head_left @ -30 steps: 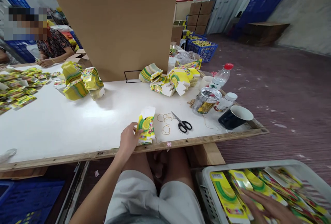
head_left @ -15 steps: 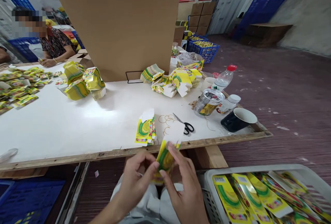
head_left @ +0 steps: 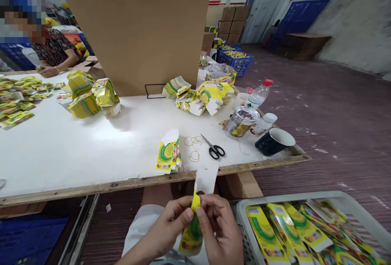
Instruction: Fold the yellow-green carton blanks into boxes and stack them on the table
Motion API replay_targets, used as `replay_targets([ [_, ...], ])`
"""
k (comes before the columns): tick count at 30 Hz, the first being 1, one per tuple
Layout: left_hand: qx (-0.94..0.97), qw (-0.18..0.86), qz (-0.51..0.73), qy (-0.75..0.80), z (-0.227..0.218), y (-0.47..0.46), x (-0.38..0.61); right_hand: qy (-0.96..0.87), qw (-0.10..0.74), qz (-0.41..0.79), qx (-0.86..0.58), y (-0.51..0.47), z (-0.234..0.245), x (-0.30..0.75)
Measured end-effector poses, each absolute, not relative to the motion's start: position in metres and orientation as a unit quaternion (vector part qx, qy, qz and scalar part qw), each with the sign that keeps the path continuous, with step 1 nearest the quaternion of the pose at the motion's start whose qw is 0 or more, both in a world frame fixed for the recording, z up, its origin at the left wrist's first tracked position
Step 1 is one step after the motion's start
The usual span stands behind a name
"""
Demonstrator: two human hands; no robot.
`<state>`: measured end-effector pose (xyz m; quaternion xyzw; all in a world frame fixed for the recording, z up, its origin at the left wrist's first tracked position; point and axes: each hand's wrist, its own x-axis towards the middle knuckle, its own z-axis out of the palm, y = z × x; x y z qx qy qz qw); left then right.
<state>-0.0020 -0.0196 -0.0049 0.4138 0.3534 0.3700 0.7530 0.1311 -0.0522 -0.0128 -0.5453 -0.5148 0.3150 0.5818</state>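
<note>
A yellow and green printed carton [head_left: 192, 234] is held over my lap, just below the table edge, with a white flap standing up from it. My left hand [head_left: 171, 224] pinches its left side between thumb and fingers. On its other side my right hand [head_left: 218, 226] grips it, thumb in front and fingers behind. Beyond the hands, a small stack of flat cartons [head_left: 167, 153] lies near the table edge. To its right are several rubber bands [head_left: 194, 156] and a pair of black-handled scissors [head_left: 215, 150].
A grey basket [head_left: 336, 195] of flat cartons stands at my right. A dark mug [head_left: 269, 144], a clear jar [head_left: 241, 124] and bottles line the table's right side. Bundled cartons [head_left: 210, 96] lie by a tall cardboard sheet [head_left: 134, 28]. A person [head_left: 55, 49] sits at far left.
Both hands have drawn lower and closer together on the carton. It has turned, now showing a narrower printed side and a raised white flap. The view has shifted slightly.
</note>
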Motion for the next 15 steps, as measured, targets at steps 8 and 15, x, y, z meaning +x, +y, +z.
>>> replay_targets([
  [8,0.414,0.686,0.428,0.419,-0.020,-0.018,0.005,-0.526,0.494,0.320,-0.614,-0.053,-0.026,0.145],
  [15,0.502,0.652,0.395,0.409,-0.018,-0.022,-0.004,-0.452,0.545,0.399,-0.583,-0.059,-0.037,0.158],
])
